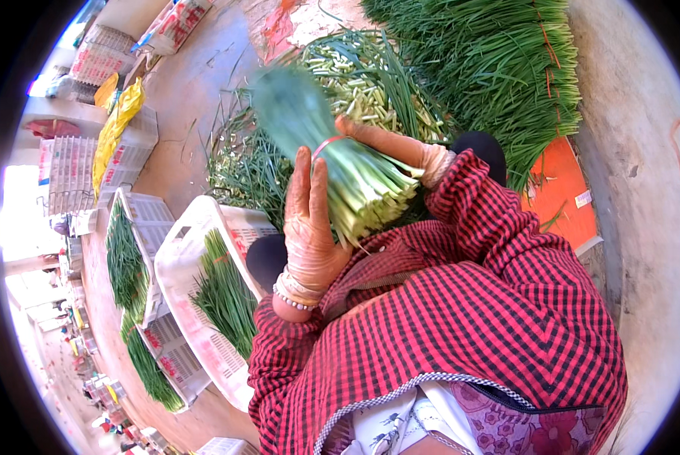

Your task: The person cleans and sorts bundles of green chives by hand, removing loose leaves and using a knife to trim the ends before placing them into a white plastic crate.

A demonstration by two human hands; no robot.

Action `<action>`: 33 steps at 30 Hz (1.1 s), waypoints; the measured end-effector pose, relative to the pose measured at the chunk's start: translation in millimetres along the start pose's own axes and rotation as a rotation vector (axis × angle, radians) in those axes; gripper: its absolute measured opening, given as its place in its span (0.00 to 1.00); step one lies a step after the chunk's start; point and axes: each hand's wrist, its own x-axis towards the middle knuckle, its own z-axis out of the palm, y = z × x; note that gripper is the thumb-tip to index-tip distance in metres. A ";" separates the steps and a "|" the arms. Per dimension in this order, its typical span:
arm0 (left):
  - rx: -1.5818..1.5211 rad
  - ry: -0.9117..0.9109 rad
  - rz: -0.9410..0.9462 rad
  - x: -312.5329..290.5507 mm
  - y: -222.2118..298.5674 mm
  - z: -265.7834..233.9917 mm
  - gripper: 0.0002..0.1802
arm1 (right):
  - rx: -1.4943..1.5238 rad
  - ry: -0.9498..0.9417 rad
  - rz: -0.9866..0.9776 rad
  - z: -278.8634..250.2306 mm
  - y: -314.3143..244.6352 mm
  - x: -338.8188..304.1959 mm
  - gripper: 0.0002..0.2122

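Observation:
A thick bunch of garlic chives (370,178), tied with a red band (326,144), is held between my two hands in front of my lap. Its pale cut ends point down toward me, while the green leaf tops, blurred by motion, point up and away. My left hand (310,235) presses against the bunch's left side, fingers straight and thumb hidden underneath. On the other side, my right hand (389,144) grips it near the band. Both hands look covered in thin, soiled gloves. Just beyond lies a heap of loose chive leaves and cut stalk ends (355,87).
Many tied chive bunches (484,68) are stacked at the far right, by an orange-red board (556,193). At my left stands a white plastic crate (192,265) holding chives, with more filled crates (147,205) beyond. A yellow bag (116,125) drapes over crates farther back.

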 end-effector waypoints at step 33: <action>-1.501 0.900 -0.760 -62.0 -93.8 -21.1 0.24 | -2.047 0.067 -0.614 61.2 50.2 -47.9 0.07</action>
